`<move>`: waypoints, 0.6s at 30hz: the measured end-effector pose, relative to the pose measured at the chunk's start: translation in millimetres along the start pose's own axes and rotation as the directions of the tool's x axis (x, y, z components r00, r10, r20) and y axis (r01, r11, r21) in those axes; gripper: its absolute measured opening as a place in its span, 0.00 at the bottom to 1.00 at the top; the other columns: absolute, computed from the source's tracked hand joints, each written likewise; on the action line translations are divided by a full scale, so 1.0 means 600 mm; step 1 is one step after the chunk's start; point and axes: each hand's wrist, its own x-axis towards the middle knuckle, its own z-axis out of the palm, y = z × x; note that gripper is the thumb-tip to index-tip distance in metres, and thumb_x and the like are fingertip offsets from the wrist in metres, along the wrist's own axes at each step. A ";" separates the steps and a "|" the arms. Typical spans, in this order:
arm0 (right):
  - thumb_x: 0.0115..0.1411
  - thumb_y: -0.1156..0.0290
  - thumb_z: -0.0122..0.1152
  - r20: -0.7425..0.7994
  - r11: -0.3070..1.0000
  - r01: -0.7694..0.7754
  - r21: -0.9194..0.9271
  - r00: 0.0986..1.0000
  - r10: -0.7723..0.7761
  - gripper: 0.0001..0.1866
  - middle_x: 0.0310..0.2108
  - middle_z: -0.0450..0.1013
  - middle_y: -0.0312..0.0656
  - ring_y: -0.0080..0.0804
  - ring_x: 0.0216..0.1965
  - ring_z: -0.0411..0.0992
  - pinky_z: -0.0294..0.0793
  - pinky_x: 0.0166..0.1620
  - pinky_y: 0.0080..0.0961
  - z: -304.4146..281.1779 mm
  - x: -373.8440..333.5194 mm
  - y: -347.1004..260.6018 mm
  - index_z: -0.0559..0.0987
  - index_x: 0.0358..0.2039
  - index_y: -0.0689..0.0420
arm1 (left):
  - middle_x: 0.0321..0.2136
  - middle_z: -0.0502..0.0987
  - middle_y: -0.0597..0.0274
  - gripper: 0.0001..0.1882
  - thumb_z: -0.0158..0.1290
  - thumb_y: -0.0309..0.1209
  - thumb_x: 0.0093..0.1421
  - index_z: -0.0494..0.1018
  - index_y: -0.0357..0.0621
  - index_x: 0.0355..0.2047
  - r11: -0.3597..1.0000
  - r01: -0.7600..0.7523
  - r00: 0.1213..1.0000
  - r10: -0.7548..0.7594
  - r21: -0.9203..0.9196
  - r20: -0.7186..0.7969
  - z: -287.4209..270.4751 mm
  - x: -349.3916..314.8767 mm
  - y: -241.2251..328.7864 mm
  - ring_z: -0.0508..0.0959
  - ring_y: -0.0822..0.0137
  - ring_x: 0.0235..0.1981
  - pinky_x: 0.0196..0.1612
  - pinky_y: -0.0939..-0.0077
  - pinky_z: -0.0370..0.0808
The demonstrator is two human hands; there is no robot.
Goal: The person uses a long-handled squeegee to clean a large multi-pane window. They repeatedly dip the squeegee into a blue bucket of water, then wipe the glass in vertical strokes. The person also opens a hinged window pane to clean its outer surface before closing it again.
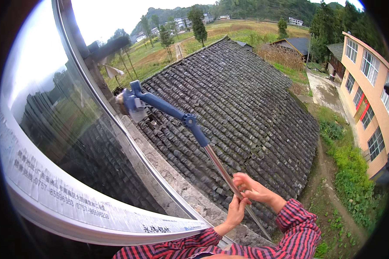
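Observation:
Both of my hands are on a long-handled window cleaner (196, 129), which has a shiny metal pole and a blue jointed arm. My left hand (234, 214) is wrapped round the lower part of the pole. Just above it my right hand (260, 191), slightly blurred, has its fingers loosely curled against the same pole. The cleaner's head (134, 105) is smeared by motion, so its wiping face is unclear. It is at the outer side of the window frame, beside the glass pane (73, 125). The pole's lower end points down to the right, past my left hand.
A white window frame (112, 222) with printed film curves along the lower left. Beyond the rough concrete ledge (183, 183) lies a grey tiled roof (246, 103), lower down. On the right are a dirt path (328, 181), green plants and an orange building (365, 99).

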 end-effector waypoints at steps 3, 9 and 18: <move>0.60 0.51 0.71 0.243 0.968 -0.251 0.020 0.940 0.238 0.47 0.59 0.68 0.45 0.34 0.61 0.66 0.67 0.63 0.39 -0.038 -0.095 0.091 0.57 0.70 0.59 | 0.34 0.75 0.64 0.06 0.47 0.30 0.74 0.66 0.40 0.45 0.998 -0.016 1.000 0.016 -0.060 -0.010 0.005 0.000 0.002 0.78 0.71 0.37 0.45 0.75 0.74; 0.61 0.44 0.67 0.033 0.759 -0.580 -0.295 0.788 0.614 0.25 0.31 0.76 0.35 0.24 0.35 0.72 0.73 0.40 0.29 -0.021 -0.260 0.290 0.80 0.43 0.54 | 0.37 0.75 0.63 0.07 0.46 0.30 0.75 0.65 0.41 0.47 0.989 0.066 0.998 -0.065 -0.134 0.010 0.002 0.001 0.012 0.78 0.72 0.41 0.49 0.75 0.74; 0.64 0.50 0.64 -0.399 0.853 -0.408 -0.325 0.877 0.268 0.30 0.12 0.64 0.35 0.20 0.17 0.62 0.63 0.22 0.32 0.005 -0.282 0.356 0.71 0.15 0.62 | 0.52 0.73 0.49 0.29 0.53 0.34 0.69 0.58 0.35 0.65 0.886 -0.081 0.952 -0.067 0.456 0.300 -0.029 -0.061 0.091 0.75 0.57 0.56 0.60 0.63 0.71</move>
